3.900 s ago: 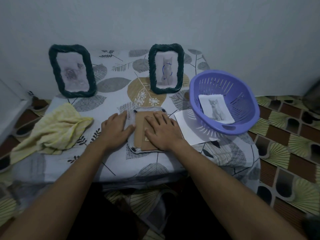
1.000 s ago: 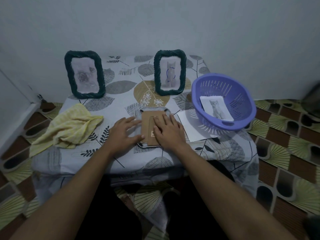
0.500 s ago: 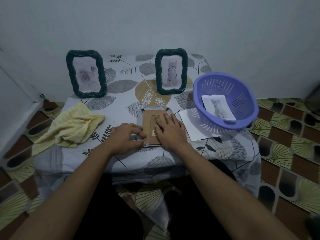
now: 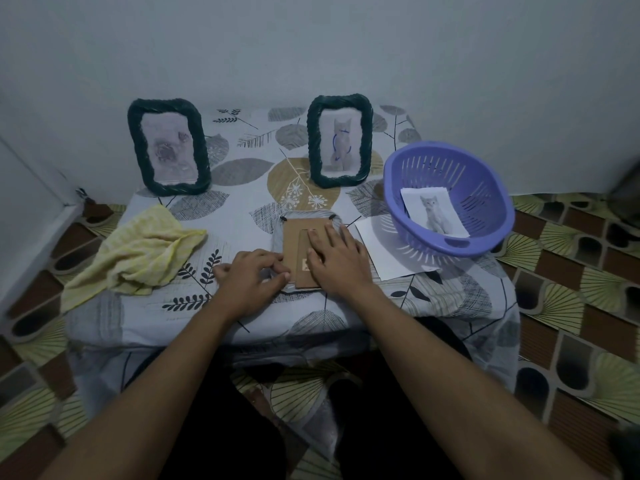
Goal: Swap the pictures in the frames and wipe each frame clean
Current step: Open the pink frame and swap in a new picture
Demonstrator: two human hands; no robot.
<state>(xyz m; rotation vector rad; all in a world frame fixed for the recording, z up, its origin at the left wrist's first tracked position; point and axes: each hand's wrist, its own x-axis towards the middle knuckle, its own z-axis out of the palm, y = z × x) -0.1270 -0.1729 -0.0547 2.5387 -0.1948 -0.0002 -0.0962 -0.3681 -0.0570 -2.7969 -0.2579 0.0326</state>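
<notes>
face-down frame [image 4: 301, 244] is lying flat near the front edge of the table [image 4: 242, 306], with its brown back facing up. the right hand [image 4: 337, 263] is pressing on that back with flat, spread fingers and is gripping nothing. the left hand [image 4: 251, 282] is bending its fingers and nipping at the frame's left edge, likely working a small clip there.

behind them, the left standing frame [image 4: 168, 147] and the right standing frame [image 4: 340, 140] are standing up by the wall. a cat picture [image 4: 434, 211] is sitting in the purple basket [image 4: 450, 249]. a white paper [image 4: 381, 252] is lying just beside the right hand. the yellow cloth [image 4: 138, 254] is waiting on the left.

doing this step well means pushing softly with the flat hand so the frame is not sliding, and turning each clip slowly, not yanking, so the back is not bending.
</notes>
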